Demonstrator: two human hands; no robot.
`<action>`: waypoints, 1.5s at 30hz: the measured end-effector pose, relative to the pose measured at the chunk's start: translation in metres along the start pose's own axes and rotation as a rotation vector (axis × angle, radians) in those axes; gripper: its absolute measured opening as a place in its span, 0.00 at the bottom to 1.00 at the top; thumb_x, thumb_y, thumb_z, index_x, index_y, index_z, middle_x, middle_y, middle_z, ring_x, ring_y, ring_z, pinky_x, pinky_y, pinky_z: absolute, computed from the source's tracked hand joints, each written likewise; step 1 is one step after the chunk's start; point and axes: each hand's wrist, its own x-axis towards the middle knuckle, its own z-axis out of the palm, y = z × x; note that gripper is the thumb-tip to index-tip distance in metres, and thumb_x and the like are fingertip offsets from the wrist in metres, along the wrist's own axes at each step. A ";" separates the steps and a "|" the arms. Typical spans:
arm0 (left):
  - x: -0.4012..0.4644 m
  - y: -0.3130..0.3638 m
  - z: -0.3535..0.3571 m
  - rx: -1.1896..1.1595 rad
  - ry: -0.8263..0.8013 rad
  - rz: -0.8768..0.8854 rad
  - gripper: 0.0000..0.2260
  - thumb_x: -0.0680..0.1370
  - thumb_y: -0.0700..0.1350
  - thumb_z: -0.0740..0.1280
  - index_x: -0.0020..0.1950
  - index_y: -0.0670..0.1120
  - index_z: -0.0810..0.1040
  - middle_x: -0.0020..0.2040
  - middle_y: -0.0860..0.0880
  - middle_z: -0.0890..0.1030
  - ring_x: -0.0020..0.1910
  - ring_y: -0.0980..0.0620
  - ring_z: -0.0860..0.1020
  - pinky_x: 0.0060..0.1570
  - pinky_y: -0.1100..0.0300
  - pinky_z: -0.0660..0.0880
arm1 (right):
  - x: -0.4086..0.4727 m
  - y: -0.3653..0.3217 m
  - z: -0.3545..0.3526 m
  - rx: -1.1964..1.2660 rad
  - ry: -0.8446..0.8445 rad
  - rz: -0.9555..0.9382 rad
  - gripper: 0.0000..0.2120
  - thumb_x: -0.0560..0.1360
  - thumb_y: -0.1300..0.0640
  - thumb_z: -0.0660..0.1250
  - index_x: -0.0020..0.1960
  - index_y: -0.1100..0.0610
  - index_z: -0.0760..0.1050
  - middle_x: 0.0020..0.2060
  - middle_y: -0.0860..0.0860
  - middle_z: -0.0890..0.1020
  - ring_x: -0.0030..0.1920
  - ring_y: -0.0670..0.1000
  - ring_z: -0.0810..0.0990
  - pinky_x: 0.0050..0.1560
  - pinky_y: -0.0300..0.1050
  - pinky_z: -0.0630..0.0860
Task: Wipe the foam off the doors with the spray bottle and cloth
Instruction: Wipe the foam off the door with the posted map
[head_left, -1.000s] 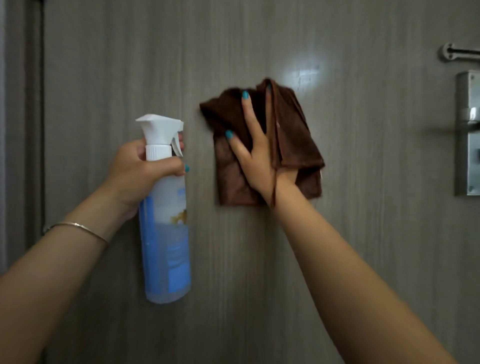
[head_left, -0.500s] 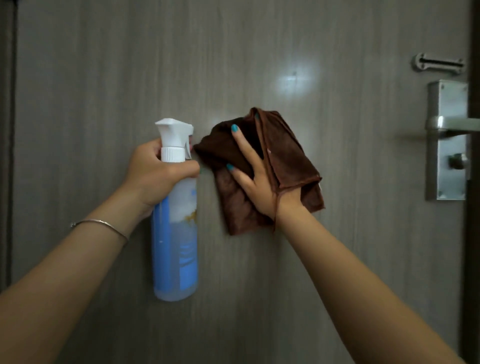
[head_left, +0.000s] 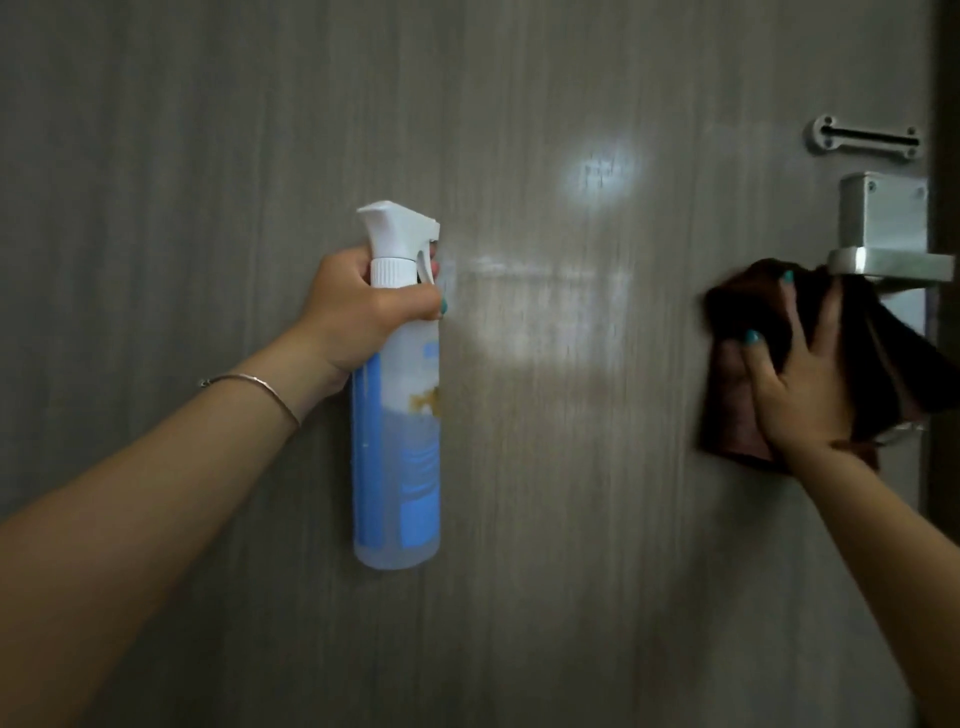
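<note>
Your left hand (head_left: 358, 312) is wrapped tight around the neck of the spray bottle (head_left: 397, 415), fingers curled under the white trigger head (head_left: 397, 228), thumb lying across the front of the neck. You hold the bottle upright, close in front of the door (head_left: 208, 156), nozzle pointing to the right; whether it touches the door you cannot tell from the head view. Its body is translucent with a blue label, and the liquid level sits a little above the middle. A thin metal bangle (head_left: 254, 387) rings your left wrist.

Your right hand (head_left: 800, 384) lies flat with fingers spread, pressing the brown cloth (head_left: 737, 415) against the door, well to the right of the bottle. The cloth is bunched and folded under your palm, its edges sticking out to the left, below and to the right of the hand; it is blurred. Its upper edge reaches just under the metal lever handle (head_left: 893, 267), and part of the cloth overlaps the handle's backplate (head_left: 883, 218). Above the backplate a small metal latch bar (head_left: 865, 139) is screwed to the door.

Between your two hands the door surface shows a pale, shiny horizontal streak (head_left: 545, 270) with a broader glossy patch beneath it, and a bright round glare spot (head_left: 600, 171) higher up. No thick foam can be made out in that area; the dim light hides finer detail. At the far right a dark door edge (head_left: 948, 104) runs top to bottom
</note>
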 end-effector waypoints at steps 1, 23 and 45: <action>0.000 0.001 0.000 0.002 -0.002 0.000 0.24 0.51 0.49 0.72 0.45 0.45 0.82 0.45 0.46 0.82 0.42 0.51 0.80 0.52 0.48 0.79 | -0.002 -0.004 0.003 -0.017 0.011 0.023 0.31 0.79 0.40 0.51 0.80 0.43 0.51 0.80 0.53 0.45 0.78 0.60 0.54 0.71 0.55 0.60; 0.003 0.001 -0.003 0.030 -0.050 0.034 0.11 0.56 0.44 0.72 0.37 0.45 0.77 0.32 0.51 0.78 0.27 0.60 0.74 0.28 0.66 0.73 | -0.035 -0.194 0.082 0.451 -0.157 -0.450 0.27 0.82 0.53 0.60 0.79 0.51 0.58 0.77 0.49 0.62 0.78 0.45 0.56 0.79 0.53 0.53; 0.005 0.006 -0.006 0.046 -0.075 0.024 0.17 0.54 0.46 0.72 0.41 0.45 0.81 0.37 0.50 0.79 0.35 0.55 0.76 0.38 0.59 0.74 | 0.039 -0.142 0.038 -0.146 0.087 0.081 0.29 0.83 0.41 0.50 0.81 0.46 0.48 0.80 0.55 0.45 0.76 0.62 0.57 0.75 0.59 0.56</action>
